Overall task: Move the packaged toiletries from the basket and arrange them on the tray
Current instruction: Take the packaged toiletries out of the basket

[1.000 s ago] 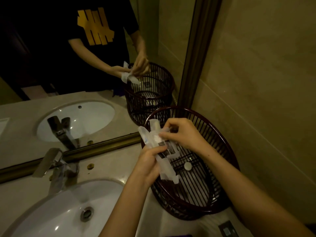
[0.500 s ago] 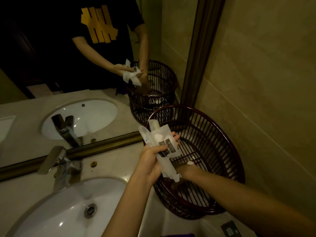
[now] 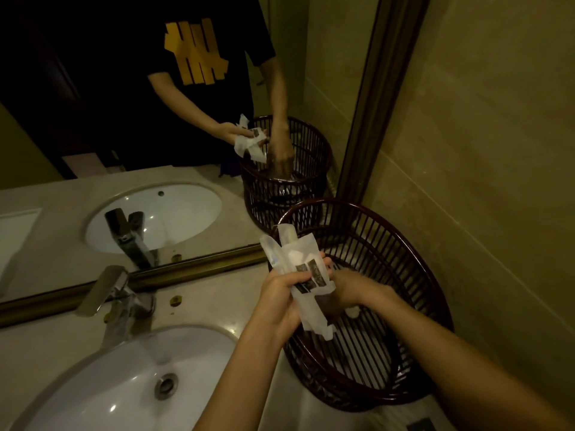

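A dark brown slatted basket (image 3: 432, 284) stands on the counter in the corner, against the mirror and the wall. Over its left rim, my left hand (image 3: 277, 303) is shut on a bunch of white packaged toiletries (image 3: 300, 259) held upright. My right hand (image 3: 351, 286) is down inside the basket with its fingers partly hidden behind the packets. A small white round item (image 3: 353, 311) lies on the basket floor right at those fingers; whether they grip it I cannot tell. No tray is in view.
A white oval sink (image 3: 102, 387) with a chrome faucet (image 3: 115, 293) sits to the left of the basket. The gold-framed mirror (image 3: 93, 119) runs along the back and a tiled wall (image 3: 497, 150) closes the right side. A small dark object (image 3: 420, 426) lies at the bottom edge.
My right hand has left the packets and gone down into the basket to the small white item. My left hand still holds the bunch of packets in about the same place.
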